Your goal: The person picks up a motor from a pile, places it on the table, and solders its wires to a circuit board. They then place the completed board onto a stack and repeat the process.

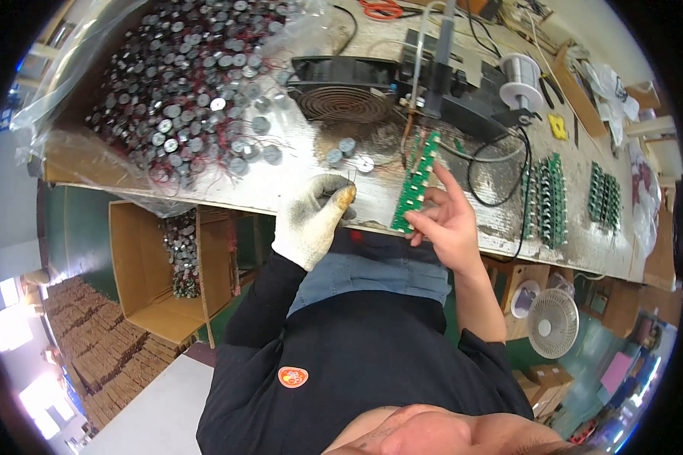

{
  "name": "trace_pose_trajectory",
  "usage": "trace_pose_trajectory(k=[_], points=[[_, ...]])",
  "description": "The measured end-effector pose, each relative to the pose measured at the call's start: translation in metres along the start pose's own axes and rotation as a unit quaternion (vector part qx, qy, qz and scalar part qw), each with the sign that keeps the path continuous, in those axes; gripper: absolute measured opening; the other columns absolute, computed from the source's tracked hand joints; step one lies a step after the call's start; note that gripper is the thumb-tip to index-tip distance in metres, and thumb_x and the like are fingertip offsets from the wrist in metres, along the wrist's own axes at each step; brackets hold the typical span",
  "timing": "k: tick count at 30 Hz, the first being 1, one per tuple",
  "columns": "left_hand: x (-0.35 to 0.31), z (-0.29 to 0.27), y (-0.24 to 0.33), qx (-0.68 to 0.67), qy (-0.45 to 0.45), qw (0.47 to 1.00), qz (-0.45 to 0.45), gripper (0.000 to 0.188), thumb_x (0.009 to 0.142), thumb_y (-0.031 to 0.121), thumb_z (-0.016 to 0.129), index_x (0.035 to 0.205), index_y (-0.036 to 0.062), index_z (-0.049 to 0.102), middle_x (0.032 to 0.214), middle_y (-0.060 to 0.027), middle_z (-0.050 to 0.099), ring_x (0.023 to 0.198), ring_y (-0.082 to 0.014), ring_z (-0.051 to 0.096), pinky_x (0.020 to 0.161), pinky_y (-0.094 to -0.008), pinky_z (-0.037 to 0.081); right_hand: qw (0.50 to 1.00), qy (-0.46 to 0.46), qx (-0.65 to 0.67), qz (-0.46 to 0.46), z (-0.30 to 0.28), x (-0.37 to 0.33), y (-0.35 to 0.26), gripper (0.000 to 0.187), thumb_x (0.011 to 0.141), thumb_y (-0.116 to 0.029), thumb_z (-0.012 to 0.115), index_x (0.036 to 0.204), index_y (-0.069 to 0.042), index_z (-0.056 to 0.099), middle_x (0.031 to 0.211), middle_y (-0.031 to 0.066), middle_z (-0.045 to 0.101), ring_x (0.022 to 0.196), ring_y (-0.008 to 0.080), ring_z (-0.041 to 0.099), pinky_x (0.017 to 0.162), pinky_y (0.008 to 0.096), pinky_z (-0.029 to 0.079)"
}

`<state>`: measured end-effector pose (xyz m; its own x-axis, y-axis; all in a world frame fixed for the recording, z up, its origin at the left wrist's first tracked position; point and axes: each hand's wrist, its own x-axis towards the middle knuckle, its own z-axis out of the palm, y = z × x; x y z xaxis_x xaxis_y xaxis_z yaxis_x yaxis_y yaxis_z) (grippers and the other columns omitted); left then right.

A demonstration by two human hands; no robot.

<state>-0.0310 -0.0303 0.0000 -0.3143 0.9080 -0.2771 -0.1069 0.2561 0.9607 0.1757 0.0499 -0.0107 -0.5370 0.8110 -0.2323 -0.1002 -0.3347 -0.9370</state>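
Note:
My left hand (315,216), in a whitish glove with a worn, yellowed thumb, is closed in a pinch in front of the bench edge. Thin wire ends (353,177) stick up from its fingertips; whatever else it holds is hidden. In my bare right hand (449,220) is a long green circuit board (415,188), gripped by its near part and tilted. The board's far end is close to the copper-coloured tip (408,125) of a soldering device. Just beyond my left hand, a few round grey discs with leads (335,156) lie on the worn bench (281,199).
A plastic-lined box (83,159) heaped with wired discs fills the left. Behind stand a round-grilled fan unit (341,102) and a solder wire spool (520,72). A black cable (474,178) loops right of the board. Rows of green boards (550,201) lie farther right.

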Motion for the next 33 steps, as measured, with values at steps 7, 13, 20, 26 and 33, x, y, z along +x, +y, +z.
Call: trace_pose_trajectory(k=[7, 13, 20, 26, 33], points=[[0.009, 0.022, -0.004, 0.117, -0.023, 0.991, 0.055, 0.021, 0.088, 0.017, 0.065, 0.096, -0.0027, 0.065, 0.081, -0.0057, 0.063, 0.075, -0.0115, 0.059, 0.069, -0.0258, 0.048, 1.0, 0.005, 0.015, 0.006, -0.001, -0.005, -0.001, 0.071, 0.083, 0.007, 0.063, 0.143, -0.001, 0.025, 0.104, 0.0161, 0.057, 0.065, 0.0165, 0.065, 0.051, 0.0232, 0.053], [0.016, 0.035, -0.006, 0.098, -0.035, 0.994, 0.033, 0.02, 0.089, 0.017, 0.063, 0.096, -0.0025, 0.065, 0.083, -0.0065, 0.064, 0.078, -0.012, 0.06, 0.071, -0.026, 0.047, 0.999, -0.018, 0.029, 0.008, -0.001, -0.008, -0.005, 0.068, 0.083, 0.006, 0.062, 0.141, -0.003, 0.028, 0.107, 0.0149, 0.056, 0.066, 0.0144, 0.064, 0.053, 0.0229, 0.054], [0.023, 0.042, -0.002, -0.098, -0.073, 0.989, -0.087, 0.021, 0.091, 0.015, 0.06, 0.098, -0.0046, 0.062, 0.085, -0.0076, 0.066, 0.075, -0.012, 0.063, 0.066, -0.0256, 0.051, 0.999, -0.016, 0.029, 0.0, -0.003, -0.007, -0.001, 0.07, 0.082, 0.01, 0.06, 0.142, -0.001, 0.025, 0.112, 0.0205, 0.056, 0.066, 0.0187, 0.066, 0.05, 0.0242, 0.054], [0.026, 0.041, -0.002, -0.156, -0.067, 0.981, -0.095, 0.02, 0.09, 0.014, 0.059, 0.097, -0.0046, 0.062, 0.083, -0.0081, 0.066, 0.07, -0.0133, 0.064, 0.062, -0.0259, 0.052, 0.999, -0.01, 0.045, -0.006, 0.0, -0.006, -0.001, 0.07, 0.082, 0.011, 0.06, 0.142, -0.001, 0.024, 0.113, 0.021, 0.057, 0.066, 0.0186, 0.066, 0.049, 0.0242, 0.053], [0.024, 0.041, 0.002, -0.185, -0.068, 0.975, -0.105, 0.02, 0.091, 0.013, 0.058, 0.1, -0.0042, 0.062, 0.084, -0.0078, 0.066, 0.072, -0.0123, 0.064, 0.062, -0.0258, 0.052, 0.999, -0.013, 0.042, -0.016, 0.001, -0.007, -0.004, 0.069, 0.083, 0.009, 0.061, 0.142, -0.003, 0.026, 0.11, 0.0177, 0.056, 0.066, 0.0169, 0.066, 0.051, 0.0229, 0.053]])
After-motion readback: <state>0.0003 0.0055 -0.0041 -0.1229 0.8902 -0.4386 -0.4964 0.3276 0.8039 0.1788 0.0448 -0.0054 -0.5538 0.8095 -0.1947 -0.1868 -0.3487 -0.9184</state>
